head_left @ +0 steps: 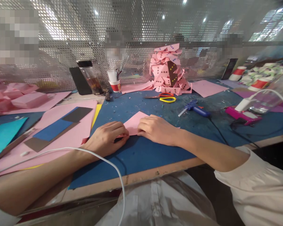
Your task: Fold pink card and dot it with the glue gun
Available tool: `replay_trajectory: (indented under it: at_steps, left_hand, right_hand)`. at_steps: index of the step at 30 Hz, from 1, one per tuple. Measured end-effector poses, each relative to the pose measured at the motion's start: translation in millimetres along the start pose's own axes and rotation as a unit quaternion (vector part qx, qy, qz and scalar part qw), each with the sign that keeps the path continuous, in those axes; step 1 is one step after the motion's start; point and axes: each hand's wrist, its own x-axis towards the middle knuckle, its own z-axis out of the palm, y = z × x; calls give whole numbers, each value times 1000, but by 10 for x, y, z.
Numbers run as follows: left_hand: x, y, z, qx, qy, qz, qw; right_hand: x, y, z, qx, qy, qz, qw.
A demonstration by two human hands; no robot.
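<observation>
A pink sheet of paper [134, 123] lies on the blue mat, its near edge folded and one corner pointing away from me. My left hand [109, 137] pinches its left end between thumb and curled fingers. On the right part of the paper my right hand [157, 129] rests with bent fingers closed at the near edge; its thumb is hidden. Beyond the hands lie scissors [167, 98] with red and yellow handles. A blue glue gun [195, 108] is on its side to the right.
A stack of folded, dotted pink paper pieces [166, 70] stands at the back. Left are pink sheets [85, 125] with blue and grey strips. A white cable [113, 164] loops over my left forearm. Back left holds a bottle [91, 80]; a magenta device [242, 116] sits right.
</observation>
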Motion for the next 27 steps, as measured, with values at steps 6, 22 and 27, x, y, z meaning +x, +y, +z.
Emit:
replay_trajectory:
  at_steps: [6,22,27]
  left_hand:
    - [18,-12,29,-22,0,-25,999]
    - [-35,-111,72,-30,-6,-56,998]
    - [-25,-122,84,-26,-8,-54,998]
  right_hand:
    - [-15,9,-56,39,-30,30,998]
    - [-268,177,-278,85,-75,59,992]
    - [-368,185,-306,113,-65,97,987]
